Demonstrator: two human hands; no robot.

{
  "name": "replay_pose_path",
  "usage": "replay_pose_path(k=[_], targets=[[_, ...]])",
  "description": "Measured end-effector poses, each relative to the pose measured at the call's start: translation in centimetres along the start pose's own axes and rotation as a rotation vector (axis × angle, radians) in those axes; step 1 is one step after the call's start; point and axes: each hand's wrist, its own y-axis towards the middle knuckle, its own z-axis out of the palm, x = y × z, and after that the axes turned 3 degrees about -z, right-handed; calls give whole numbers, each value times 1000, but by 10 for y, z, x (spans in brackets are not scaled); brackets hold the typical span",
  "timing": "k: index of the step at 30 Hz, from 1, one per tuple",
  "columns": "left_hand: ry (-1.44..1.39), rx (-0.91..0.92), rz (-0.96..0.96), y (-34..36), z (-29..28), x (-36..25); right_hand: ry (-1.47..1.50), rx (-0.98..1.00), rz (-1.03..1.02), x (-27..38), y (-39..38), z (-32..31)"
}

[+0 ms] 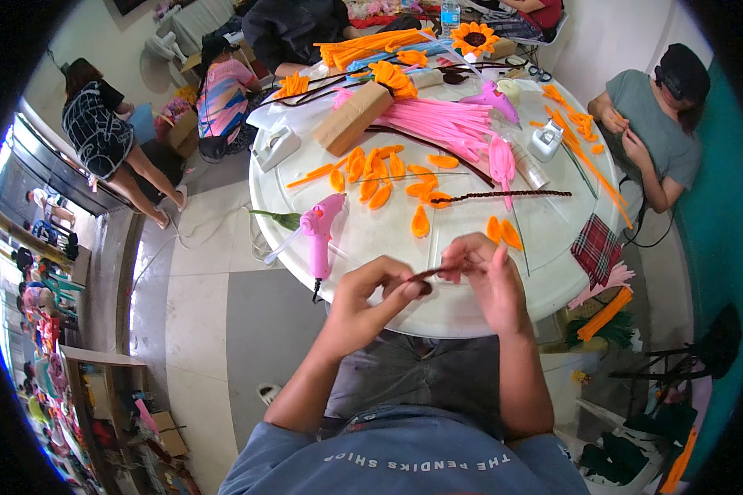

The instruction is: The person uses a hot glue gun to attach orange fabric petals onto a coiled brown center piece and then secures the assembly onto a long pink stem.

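Note:
My left hand (371, 293) and my right hand (483, 272) meet over the near edge of a round white table (462, 309). Between their fingertips they pinch a short dark brown pipe cleaner (437, 271), curled into a small coil at its left end. A pink glue gun (318, 231) lies on the table just left of my left hand. Orange petal-shaped loops (384, 177) are scattered beyond my hands, and two more orange loops (504, 233) lie close to my right hand.
A long brown pipe cleaner (504, 196), a bundle of pink pipe cleaners (446, 120), a cardboard box (353, 117), tape dispensers (276, 147) and a finished sunflower (475, 37) are farther back. A person (652, 124) sits at the right; others sit behind.

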Motion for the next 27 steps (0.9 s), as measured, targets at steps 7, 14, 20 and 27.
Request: replay_pose_path(k=[7,14,20,27], targets=[[-253,-247,212,-57,-59,-12,-899,44,214,-19,43,78],[-377,-736,200,-45,-88,22,-1284,50,199,-56,65,121],[-493,-782,110,-30,-73,34,-1308,27,151,-77,75,137],[-504,-787,135,-29,-77,42,-1091,-19,43,-73,66,130]])
